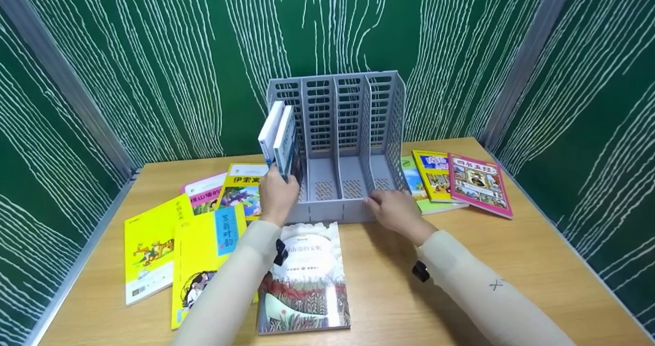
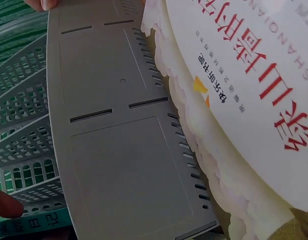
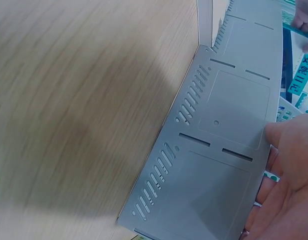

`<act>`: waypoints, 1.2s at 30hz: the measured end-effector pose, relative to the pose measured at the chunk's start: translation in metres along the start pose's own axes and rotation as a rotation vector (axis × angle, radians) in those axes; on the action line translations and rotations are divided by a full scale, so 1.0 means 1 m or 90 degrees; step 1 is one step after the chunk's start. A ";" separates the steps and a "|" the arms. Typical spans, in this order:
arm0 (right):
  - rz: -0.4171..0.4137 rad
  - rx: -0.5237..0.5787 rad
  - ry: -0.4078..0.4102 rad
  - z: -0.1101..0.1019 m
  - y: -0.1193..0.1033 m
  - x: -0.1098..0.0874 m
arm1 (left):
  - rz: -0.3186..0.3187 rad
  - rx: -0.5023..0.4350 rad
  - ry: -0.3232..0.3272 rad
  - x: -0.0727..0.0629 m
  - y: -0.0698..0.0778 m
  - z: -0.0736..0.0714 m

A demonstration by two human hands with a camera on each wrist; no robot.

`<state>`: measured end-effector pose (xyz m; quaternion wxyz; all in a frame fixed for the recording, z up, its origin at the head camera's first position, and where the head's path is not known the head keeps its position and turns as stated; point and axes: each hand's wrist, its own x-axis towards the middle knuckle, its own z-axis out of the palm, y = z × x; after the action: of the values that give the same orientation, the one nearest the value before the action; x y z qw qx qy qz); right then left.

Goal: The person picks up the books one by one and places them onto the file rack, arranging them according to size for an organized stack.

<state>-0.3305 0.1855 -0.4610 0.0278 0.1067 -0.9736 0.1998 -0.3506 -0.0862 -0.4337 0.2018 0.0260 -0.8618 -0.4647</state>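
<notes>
A grey magazine rack (image 1: 332, 213) with several upright compartments stands at the back of the table. In its leftmost compartment are a white-spined book (image 1: 271, 131) and a teal-spined book (image 1: 285, 138), side by side and upright. My left hand (image 1: 278, 195) grips the lower part of the teal-spined book; a fingertip (image 2: 6, 205) rests at its spine in the left wrist view. At the rack's front rim, toward the right end, my right hand (image 1: 396, 210) holds on, its thumb (image 3: 276, 132) over the front panel and its fingers behind the rim.
A pale illustrated book (image 1: 307, 279) lies flat before the rack. Yellow books (image 1: 148, 249) and a pink one (image 1: 199, 192) overlap on the left. Right of the rack lie a red-bordered book (image 1: 481, 185), a yellow one (image 1: 435, 177) and a green one (image 1: 414, 182). Green walls (image 1: 245, 28) enclose the table.
</notes>
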 end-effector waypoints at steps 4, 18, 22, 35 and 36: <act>-0.001 -0.006 0.004 0.000 0.000 -0.001 | 0.004 0.026 -0.019 -0.007 -0.001 -0.010; 0.014 0.008 -0.012 0.000 -0.001 -0.001 | 0.073 0.166 -0.023 0.006 -0.015 -0.034; 0.013 0.007 -0.011 0.000 -0.001 -0.001 | 0.080 0.208 -0.047 0.013 -0.019 -0.035; -0.002 -0.013 0.009 0.000 0.000 -0.003 | 0.120 0.275 -0.031 0.025 -0.017 -0.029; 0.000 -0.011 0.008 0.000 0.000 -0.002 | 0.120 0.273 -0.032 0.025 -0.017 -0.029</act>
<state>-0.3281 0.1858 -0.4614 0.0352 0.1055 -0.9750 0.1923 -0.3652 -0.1243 -0.4251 0.2123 -0.0237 -0.9443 -0.2505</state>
